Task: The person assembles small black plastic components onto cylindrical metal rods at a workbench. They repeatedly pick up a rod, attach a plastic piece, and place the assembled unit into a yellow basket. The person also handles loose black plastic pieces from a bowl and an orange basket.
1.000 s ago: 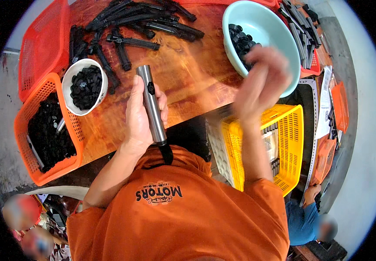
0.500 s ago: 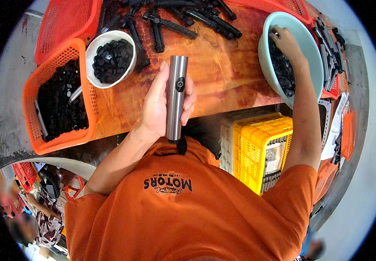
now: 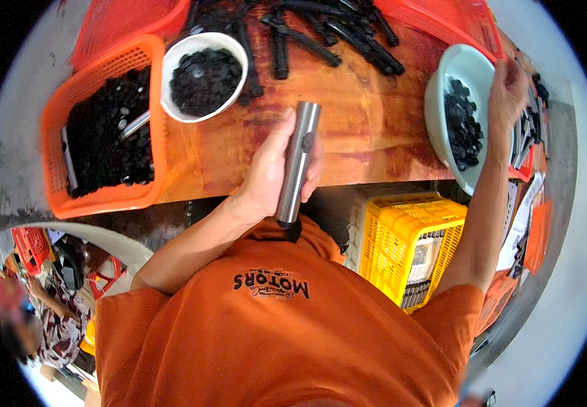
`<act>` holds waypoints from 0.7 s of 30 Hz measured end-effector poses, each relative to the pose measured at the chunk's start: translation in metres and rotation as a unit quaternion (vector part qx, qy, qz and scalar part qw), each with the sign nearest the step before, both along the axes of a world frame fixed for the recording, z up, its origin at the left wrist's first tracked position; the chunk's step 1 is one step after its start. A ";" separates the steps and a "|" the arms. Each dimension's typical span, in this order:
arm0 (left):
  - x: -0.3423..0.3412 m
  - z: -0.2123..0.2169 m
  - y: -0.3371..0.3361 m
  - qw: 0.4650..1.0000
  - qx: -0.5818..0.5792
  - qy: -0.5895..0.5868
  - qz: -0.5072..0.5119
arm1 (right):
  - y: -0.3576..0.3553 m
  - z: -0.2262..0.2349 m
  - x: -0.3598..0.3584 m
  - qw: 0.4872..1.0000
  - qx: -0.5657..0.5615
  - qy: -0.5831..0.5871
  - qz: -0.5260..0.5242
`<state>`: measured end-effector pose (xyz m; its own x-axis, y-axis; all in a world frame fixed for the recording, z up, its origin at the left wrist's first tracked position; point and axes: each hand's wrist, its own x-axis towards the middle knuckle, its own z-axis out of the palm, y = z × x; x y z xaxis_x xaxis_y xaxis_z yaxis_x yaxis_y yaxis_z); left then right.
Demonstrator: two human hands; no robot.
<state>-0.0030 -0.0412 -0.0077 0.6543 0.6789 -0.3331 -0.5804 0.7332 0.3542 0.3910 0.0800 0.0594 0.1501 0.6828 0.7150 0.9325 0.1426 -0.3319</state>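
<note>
1 silver metal tube (image 3: 299,163) sits gripped in the left hand (image 3: 266,169), its upper end over the wooden table (image 3: 375,115) and its black lower end near the orange shirt (image 3: 273,339). The right hand (image 3: 509,89), fingers bent, is at the right rim of the pale blue bowl (image 3: 434,112); whether it holds anything, I cannot tell. Black pieces (image 3: 463,125) lie in that bowl. To the left, 1 white bowl (image 3: 169,98) stands just beside 1 orange basket (image 3: 103,205).
</note>
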 end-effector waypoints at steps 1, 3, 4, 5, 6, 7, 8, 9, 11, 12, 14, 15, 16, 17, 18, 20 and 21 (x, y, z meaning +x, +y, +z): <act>-0.002 -0.001 -0.001 1.000 -0.015 0.014 -0.002 | -0.005 0.009 -0.024 0.999 0.008 0.027 0.036; -0.008 -0.009 -0.005 0.999 -0.016 0.038 0.024 | -0.003 0.011 -0.086 0.987 0.024 0.092 0.126; -0.014 -0.012 -0.006 0.998 -0.032 0.049 0.039 | -0.004 0.011 -0.124 0.973 -0.015 0.134 0.190; -0.019 -0.013 -0.008 0.996 -0.049 0.058 0.040 | -0.005 0.009 -0.150 0.960 -0.101 0.143 0.220; -0.022 -0.014 -0.009 0.995 -0.066 0.065 0.041 | -0.017 0.023 -0.196 0.946 -0.170 0.099 0.259; -0.024 -0.013 -0.011 0.993 -0.080 0.073 0.040 | -0.013 0.019 -0.221 0.930 -0.155 0.010 0.333; -0.026 -0.015 -0.014 0.993 -0.074 0.080 0.042 | -0.005 0.008 -0.251 0.908 -0.143 -0.024 0.394; -0.029 -0.016 -0.016 0.993 -0.069 0.089 0.047 | -0.001 0.003 -0.282 0.883 -0.154 -0.040 0.442; -0.033 -0.010 -0.019 0.989 -0.065 0.119 0.050 | 0.006 -0.013 -0.335 0.857 -0.221 -0.094 0.455; -0.034 -0.009 -0.021 0.988 -0.062 0.128 0.053 | 0.009 -0.022 -0.354 0.843 -0.255 -0.104 0.462; -0.037 -0.008 -0.021 0.987 -0.056 0.139 0.058 | 0.013 -0.038 -0.389 0.800 -0.366 -0.253 0.402; -0.039 -0.010 -0.022 0.985 -0.058 0.147 0.071 | 0.012 -0.043 -0.398 0.794 -0.387 -0.249 0.397; -0.043 -0.010 -0.022 0.984 -0.055 0.152 0.075 | 0.011 -0.046 -0.405 0.788 -0.408 -0.245 0.392; -0.046 -0.009 -0.022 0.983 -0.052 0.157 0.079 | 0.011 -0.047 -0.408 0.788 -0.400 -0.243 0.399; -0.049 -0.009 -0.022 0.982 -0.050 0.163 0.084 | 0.011 -0.045 -0.407 0.788 -0.393 -0.241 0.408; -0.053 -0.012 -0.022 0.984 -0.056 0.142 0.086 | 0.010 -0.046 -0.403 0.794 -0.382 -0.230 0.414; -0.054 -0.013 -0.021 0.986 -0.057 0.132 0.085 | 0.009 -0.046 -0.400 0.801 -0.377 -0.220 0.409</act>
